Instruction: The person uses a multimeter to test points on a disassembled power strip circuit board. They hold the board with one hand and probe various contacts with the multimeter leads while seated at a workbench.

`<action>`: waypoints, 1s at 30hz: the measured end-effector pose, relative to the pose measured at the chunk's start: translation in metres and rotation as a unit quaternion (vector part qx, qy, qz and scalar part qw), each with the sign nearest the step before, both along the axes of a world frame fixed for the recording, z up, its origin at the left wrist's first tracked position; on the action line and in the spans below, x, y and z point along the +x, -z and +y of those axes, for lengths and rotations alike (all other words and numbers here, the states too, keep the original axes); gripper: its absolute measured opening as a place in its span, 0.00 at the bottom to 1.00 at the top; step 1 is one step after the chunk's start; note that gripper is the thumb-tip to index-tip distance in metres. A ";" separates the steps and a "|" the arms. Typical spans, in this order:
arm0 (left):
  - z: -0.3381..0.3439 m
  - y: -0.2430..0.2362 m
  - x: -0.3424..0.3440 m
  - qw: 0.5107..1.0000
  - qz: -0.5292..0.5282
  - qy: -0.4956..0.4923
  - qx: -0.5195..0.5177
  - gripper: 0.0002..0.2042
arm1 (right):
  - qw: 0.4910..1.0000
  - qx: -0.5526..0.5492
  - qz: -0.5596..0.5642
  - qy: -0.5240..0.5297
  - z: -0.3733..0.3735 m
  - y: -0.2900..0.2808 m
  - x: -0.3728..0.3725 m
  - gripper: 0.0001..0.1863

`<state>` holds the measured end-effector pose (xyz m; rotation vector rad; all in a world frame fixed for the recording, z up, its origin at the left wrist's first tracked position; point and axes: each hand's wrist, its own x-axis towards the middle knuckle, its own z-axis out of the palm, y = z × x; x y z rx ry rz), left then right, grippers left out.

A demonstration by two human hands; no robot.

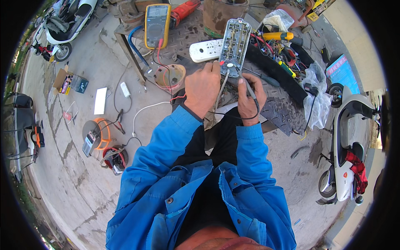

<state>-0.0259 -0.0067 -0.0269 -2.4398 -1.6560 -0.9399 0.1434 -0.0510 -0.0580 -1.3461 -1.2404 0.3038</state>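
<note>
An opened power strip [236,41] lies on the metal workbench with its brass contacts showing, and its grey-white cord runs down between my hands. My left hand [203,88] is closed around a red test probe, whose tip shows at the strip's near end. My right hand [252,98] pinches a dark grey test probe [249,88], pointing at the same end; its black lead loops below my hand. Whether either tip touches metal cannot be made out. Beyond my left hand a yellow multimeter [157,27] has red and black leads plugged in. A white socket cover [206,50] rests beside the strip.
Right of the strip lie a long black bar [277,73], a screwdriver [271,80] and a heap of tools and wires. A rusty pot [225,16] stands behind. On the floor at left are a bowl [170,77], an orange-rimmed fan [103,133] and boxes. A scooter [343,166] stands right.
</note>
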 end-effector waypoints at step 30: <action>0.002 0.000 -0.003 1.000 -0.002 0.006 -0.018 0.16 | 0.991 0.009 -0.131 0.037 0.013 -0.020 -0.009 0.10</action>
